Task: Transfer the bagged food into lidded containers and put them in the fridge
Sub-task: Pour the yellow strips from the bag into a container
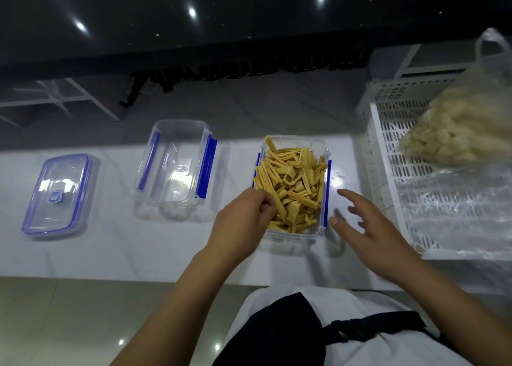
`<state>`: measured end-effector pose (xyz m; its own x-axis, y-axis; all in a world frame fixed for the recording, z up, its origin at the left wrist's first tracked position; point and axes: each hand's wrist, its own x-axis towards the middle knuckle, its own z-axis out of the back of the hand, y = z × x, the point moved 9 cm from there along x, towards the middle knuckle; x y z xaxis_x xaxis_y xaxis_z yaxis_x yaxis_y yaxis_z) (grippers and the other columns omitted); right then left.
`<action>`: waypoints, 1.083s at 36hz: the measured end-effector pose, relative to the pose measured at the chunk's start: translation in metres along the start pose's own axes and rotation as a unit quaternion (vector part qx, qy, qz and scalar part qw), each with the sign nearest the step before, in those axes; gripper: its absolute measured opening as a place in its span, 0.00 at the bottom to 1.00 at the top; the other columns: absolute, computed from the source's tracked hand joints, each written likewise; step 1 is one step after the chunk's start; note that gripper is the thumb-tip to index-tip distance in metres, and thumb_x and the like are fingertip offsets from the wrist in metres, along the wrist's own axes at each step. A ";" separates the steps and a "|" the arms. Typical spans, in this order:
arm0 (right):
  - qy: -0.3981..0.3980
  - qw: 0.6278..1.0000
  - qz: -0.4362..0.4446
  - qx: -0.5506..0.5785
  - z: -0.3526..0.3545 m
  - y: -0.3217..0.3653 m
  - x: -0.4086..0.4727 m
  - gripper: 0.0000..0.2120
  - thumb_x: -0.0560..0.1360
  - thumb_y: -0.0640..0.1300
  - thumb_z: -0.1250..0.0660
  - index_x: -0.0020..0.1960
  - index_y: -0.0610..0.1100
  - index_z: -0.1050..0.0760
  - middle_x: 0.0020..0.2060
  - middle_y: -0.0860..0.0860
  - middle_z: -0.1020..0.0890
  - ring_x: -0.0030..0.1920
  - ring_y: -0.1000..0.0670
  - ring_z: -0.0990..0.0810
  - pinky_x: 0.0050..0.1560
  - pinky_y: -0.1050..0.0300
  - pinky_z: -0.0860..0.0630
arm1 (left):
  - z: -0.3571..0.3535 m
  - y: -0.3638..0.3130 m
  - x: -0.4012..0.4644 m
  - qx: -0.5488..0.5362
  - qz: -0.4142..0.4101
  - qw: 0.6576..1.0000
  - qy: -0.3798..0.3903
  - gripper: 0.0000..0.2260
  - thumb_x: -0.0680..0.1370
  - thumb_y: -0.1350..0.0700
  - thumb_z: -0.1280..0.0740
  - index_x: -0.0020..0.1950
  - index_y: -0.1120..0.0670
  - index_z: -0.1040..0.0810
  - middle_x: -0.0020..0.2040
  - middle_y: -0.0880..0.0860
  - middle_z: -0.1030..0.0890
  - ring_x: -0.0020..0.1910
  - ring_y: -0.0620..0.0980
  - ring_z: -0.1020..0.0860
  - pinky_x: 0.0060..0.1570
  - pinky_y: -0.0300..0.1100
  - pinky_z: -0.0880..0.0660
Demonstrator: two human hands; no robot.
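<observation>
Fingers of the left hand (243,213) are curled together at the near left corner of the filled container (322,228), touching the yellow food strips (291,185); whether a strip is pinched cannot be determined. The right hand (365,227) is spread wide and holds nothing, positioned just beside the container's right blue clip (327,191). The container stands uncovered on the white countertop (138,255). An empty clear container (173,163) stands to its left, and a loose lid (59,196) lies further left. At right, a white perforated basket (388,144) holds a plastic bag of pale food (454,127).
</observation>
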<state>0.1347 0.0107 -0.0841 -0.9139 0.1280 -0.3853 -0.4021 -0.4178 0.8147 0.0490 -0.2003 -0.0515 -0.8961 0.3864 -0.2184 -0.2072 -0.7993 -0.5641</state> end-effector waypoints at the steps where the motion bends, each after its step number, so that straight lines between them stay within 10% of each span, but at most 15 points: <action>1: 0.000 1.000 0.000 0.001 -0.001 0.001 0.000 0.36 0.69 0.68 0.39 0.76 0.60 0.38 0.72 0.61 0.35 0.69 0.58 0.34 0.65 0.54 0.33 | -0.006 -0.003 0.000 0.015 -0.008 1.000 0.008 0.05 0.82 0.53 0.36 0.54 0.47 0.21 0.48 0.43 0.25 0.43 0.43 0.23 0.46 0.46 0.21; 9: -0.004 1.000 0.011 -0.006 -0.006 0.006 -0.001 0.32 0.69 0.68 0.38 0.72 0.65 0.38 0.64 0.73 0.35 0.69 0.60 0.34 0.68 0.53 0.34 | 0.005 0.023 0.002 -0.079 0.036 0.993 -0.074 0.06 0.77 0.52 0.27 0.43 0.44 0.23 0.41 0.43 0.22 0.39 0.42 0.24 0.37 0.37 0.27; 23: -0.039 0.998 -0.042 -0.024 -0.028 -0.001 0.019 0.23 0.77 0.47 0.32 0.69 0.60 0.33 0.59 0.57 0.22 0.57 0.52 0.21 0.55 0.41 0.21 | -0.008 0.084 0.047 -0.068 0.136 0.985 -0.075 0.23 0.78 0.48 0.28 0.71 0.48 0.28 0.61 0.51 0.21 0.47 0.45 0.25 0.45 0.39 0.28; 33: -0.104 0.992 -0.019 -0.062 -0.009 0.003 0.003 0.29 0.79 0.39 0.35 0.77 0.53 0.39 0.66 0.54 0.28 0.63 0.49 0.26 0.59 0.46 0.26 | -0.023 0.079 0.050 -0.095 0.118 0.986 -0.066 0.24 0.75 0.44 0.26 0.69 0.47 0.27 0.60 0.47 0.23 0.48 0.43 0.26 0.44 0.38 0.31; 39: -0.091 0.991 0.038 -0.093 -0.019 0.020 -0.004 0.38 0.76 0.45 0.30 0.79 0.59 0.46 0.64 0.67 0.33 0.57 0.70 0.35 0.53 0.69 0.36 | -0.005 0.096 0.063 -0.022 0.106 0.989 -0.099 0.14 0.80 0.51 0.30 0.64 0.52 0.20 0.58 0.51 0.19 0.49 0.47 0.21 0.46 0.38 0.29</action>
<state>0.1313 -0.0149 -0.0744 -0.9429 0.2430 -0.2278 -0.3300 -0.5881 0.7384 -0.0249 -0.2502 -0.1235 -0.9779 0.1102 -0.1776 0.0077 -0.8300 -0.5577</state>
